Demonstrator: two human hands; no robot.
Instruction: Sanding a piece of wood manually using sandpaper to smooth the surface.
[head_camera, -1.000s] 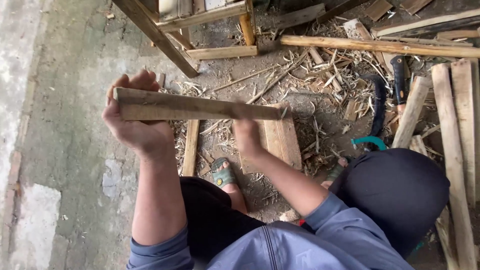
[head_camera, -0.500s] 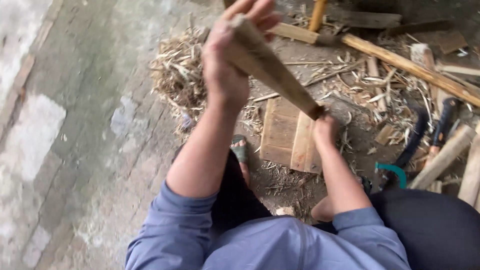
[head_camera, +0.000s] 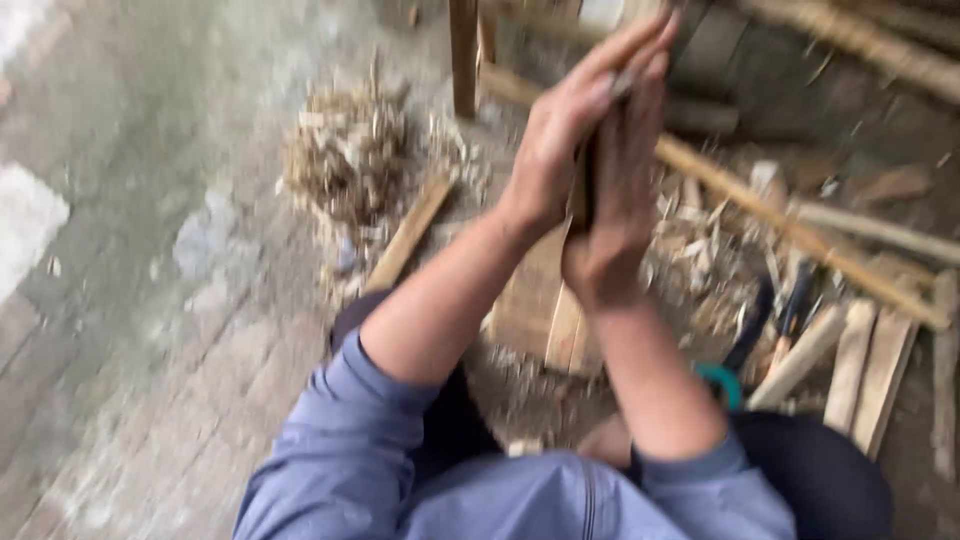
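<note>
Hands meet palm to palm in the upper middle of the head view, with a thin wooden strip seen edge-on between them; the left hand lies at nine o'clock of the strip, its fingers stretched long and straight toward one o'clock, barely curled, pressing flat against the wood; the right hand lies at three o'clock of it, fingers likewise extended and laid along the strip's far face; neither hand wraps round, both simply sandwich it. Only a dark sliver of the strip shows in the gap between the palms, and a pale tip peeks out near the fingertips at twelve o'clock; motion blur hides how far it runs below the wrists.

Under the hands, at six o'clock, a flat wooden board rests on the ground; a heap of pale wood shavings sits at nine o'clock of the hands, well apart; a long round pole slants from behind the hands toward four o'clock; several short split billets lie side by side at four o'clock, near a teal-handled tool just beside the person's dark-clad knee; blue sleeves fill the lower frame; grey paved floor spreads to the left.
</note>
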